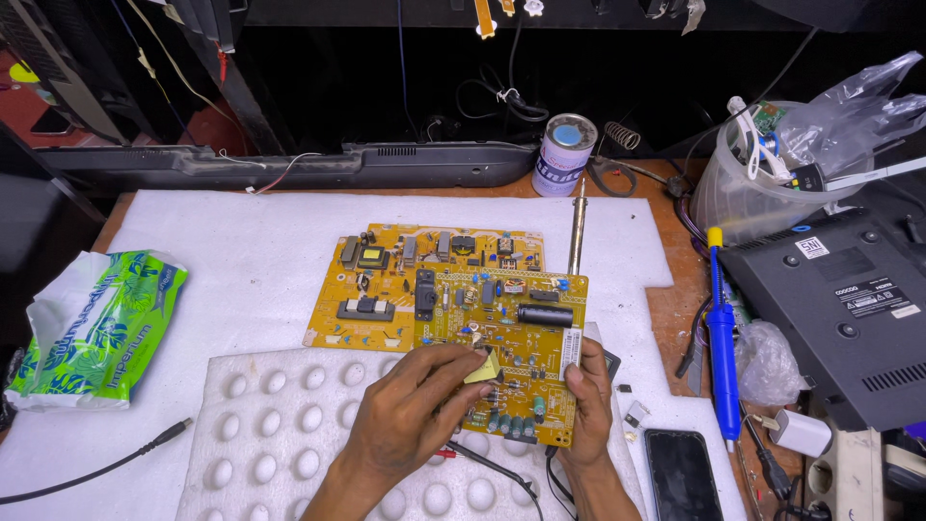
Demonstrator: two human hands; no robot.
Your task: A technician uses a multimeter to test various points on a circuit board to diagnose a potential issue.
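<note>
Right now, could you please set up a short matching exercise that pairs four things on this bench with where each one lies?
Things:
1. tissue pack
2. black phone
3. blue desoldering pump
4. upper circuit board

Places:
A. gripped at its right edge by the right hand, left hand on it
B. far left of the white foam sheet
C. near edge, right of the right hand
D. lengthwise beside the black box on the right

Pairs: 1-B, 2-C, 3-D, 4-A
</note>
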